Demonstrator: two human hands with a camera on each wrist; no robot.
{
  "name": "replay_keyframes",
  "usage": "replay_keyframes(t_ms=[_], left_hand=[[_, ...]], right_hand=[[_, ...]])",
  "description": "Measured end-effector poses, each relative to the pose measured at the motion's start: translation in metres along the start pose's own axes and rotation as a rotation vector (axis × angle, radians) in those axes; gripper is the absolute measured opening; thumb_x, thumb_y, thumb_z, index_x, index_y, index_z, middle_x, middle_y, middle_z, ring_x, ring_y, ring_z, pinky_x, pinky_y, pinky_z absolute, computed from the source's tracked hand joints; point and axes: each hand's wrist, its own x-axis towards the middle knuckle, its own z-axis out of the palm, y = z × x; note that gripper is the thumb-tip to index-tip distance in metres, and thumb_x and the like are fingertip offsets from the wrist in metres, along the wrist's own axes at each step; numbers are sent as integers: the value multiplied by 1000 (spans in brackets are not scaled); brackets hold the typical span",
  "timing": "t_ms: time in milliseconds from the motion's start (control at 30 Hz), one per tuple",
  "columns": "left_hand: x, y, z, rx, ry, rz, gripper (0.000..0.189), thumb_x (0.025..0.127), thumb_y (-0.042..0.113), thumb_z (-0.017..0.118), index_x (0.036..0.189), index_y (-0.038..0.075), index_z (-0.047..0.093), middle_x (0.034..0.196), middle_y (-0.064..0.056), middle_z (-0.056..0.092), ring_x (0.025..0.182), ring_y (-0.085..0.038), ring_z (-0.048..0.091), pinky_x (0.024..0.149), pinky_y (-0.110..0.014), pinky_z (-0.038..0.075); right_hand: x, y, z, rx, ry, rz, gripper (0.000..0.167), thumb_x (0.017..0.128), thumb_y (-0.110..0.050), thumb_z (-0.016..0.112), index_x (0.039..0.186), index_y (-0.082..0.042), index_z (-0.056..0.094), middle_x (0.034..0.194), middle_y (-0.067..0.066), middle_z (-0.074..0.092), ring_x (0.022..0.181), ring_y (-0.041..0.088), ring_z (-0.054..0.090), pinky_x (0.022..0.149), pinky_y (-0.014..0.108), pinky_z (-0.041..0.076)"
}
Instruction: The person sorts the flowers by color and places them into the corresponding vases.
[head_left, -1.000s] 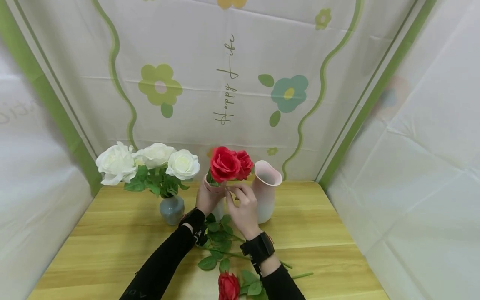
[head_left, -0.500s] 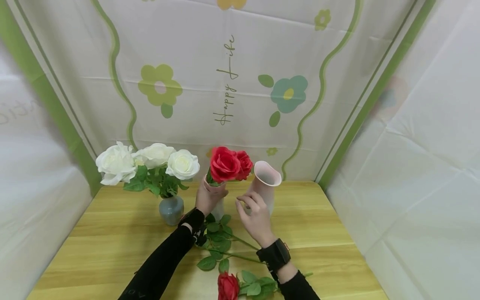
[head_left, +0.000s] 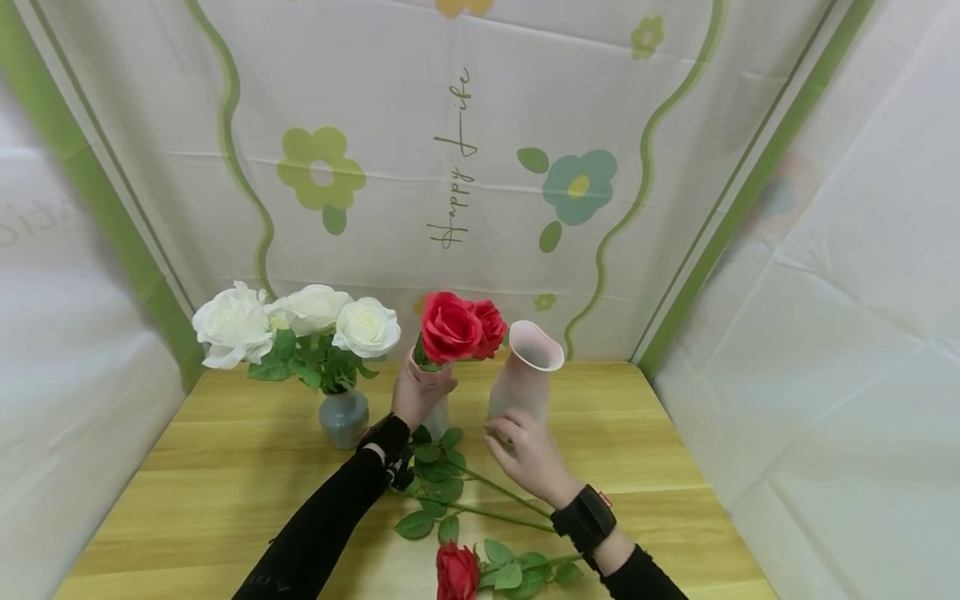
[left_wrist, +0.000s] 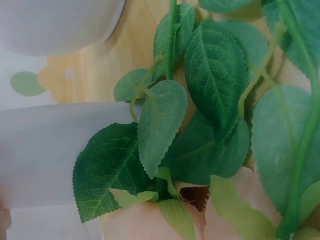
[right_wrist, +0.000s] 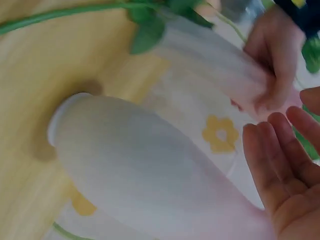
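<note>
My left hand (head_left: pixel 422 402) grips a slim pink-and-white vase (head_left: pixel 437 421) around its neck, just under the rim. Two red roses (head_left: pixel 452 327) stand in that vase. My right hand (head_left: pixel 528 457) is off to the right, in front of a wider pink-to-white vase (head_left: pixel 522 392) with a wavy rim. In the right wrist view the right hand's fingers (right_wrist: pixel 285 145) are relaxed and hold nothing; the wider vase (right_wrist: pixel 145 160) stands beside it. Below the hands, leafy stems (head_left: pixel 502 518) lie on the table, their flower ends hidden by my left forearm. The left wrist view shows green leaves (left_wrist: pixel 215 75) close up.
A grey-blue vase (head_left: pixel 343 419) with several white roses (head_left: pixel 366 327) stands at the left. One red rose (head_left: pixel 457 572) lies near the front of the wooden table (head_left: pixel 225 500). Patterned cloth (head_left: pixel 405 108) hangs behind, with white cloth at both sides.
My right hand has left the slim vase's rim and moved right and down toward the front. The left hand keeps its grip, and the roses stay in place.
</note>
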Motion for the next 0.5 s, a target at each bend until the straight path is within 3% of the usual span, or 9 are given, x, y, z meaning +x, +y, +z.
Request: replay_keyframes(t_ms=[267, 500], left_hand=[[2, 4, -2, -17, 1, -24, 81, 78, 7, 85, 144, 10, 37, 133, -11, 54, 121, -26, 52, 98, -43, 44], [1, 4, -2, -25, -9, -46, 83, 78, 7, 85, 145, 11, 37, 135, -11, 53, 124, -25, 50, 101, -42, 42]], right_hand=[[-32, 3, 0, 11, -333, 20, 16, 92, -21, 72, 106, -12, 72, 102, -1, 62, 93, 12, 61, 75, 26, 53], [-60, 8, -1, 94, -507, 11, 13, 92, -19, 72, 99, -8, 75, 93, -3, 65, 82, 9, 63, 71, 18, 51]])
